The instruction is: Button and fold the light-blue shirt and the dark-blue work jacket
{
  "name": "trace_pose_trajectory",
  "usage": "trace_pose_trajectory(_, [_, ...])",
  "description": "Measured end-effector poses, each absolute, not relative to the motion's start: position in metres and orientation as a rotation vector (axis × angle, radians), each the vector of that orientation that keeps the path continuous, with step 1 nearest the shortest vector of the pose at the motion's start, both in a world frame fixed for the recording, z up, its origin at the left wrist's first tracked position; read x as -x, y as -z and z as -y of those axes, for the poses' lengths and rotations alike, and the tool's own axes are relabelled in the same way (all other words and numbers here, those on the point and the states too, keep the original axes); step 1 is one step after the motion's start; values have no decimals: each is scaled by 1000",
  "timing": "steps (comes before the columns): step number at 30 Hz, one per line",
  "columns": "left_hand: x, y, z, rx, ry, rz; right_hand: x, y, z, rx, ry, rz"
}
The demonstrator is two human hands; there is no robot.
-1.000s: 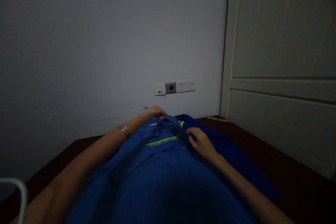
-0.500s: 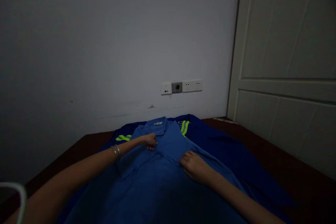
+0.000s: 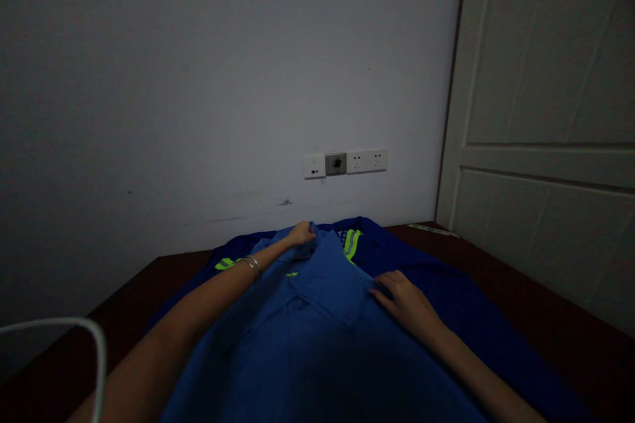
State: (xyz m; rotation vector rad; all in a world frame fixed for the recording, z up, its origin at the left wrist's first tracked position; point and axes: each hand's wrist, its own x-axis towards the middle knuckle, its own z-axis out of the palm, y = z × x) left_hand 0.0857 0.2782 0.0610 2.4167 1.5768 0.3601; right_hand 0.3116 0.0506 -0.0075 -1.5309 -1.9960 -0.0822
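A light blue shirt (image 3: 322, 277) with a collar lies spread out over darker blue clothing (image 3: 426, 271) that has yellow-green and grey reflective bands (image 3: 352, 244). At the shirt's far end my left hand (image 3: 301, 234) pinches its collar, with bracelets round the wrist. My right hand (image 3: 401, 294) rests at the right edge of the shirt, fingers stretched out and thumb apart. A small yellow-green patch (image 3: 292, 274) shows on the shirt's front.
The dark red table (image 3: 501, 277) meets a white wall (image 3: 198, 112) at the back, where sockets (image 3: 367, 160) are mounted. On the right stands a panelled door (image 3: 546, 99). A white cable (image 3: 99, 350) curves at lower left. A thin strip (image 3: 431, 230) lies near the wall.
My left hand has moved forward from the shirt's chest to the collar. My right hand has slid rightward to the shirt's edge and its fingers have straightened.
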Motion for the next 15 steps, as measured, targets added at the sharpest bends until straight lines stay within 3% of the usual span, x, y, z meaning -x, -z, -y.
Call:
trace_pose_trajectory(7, [-130,-49,-302,-2279,-345,-1533,-318,11,-54,1571,120,2033])
trace_pose_trajectory(15, [-147,-45,-310,-2185,-345,-1601,-344,12,-64,1654,-157,1842])
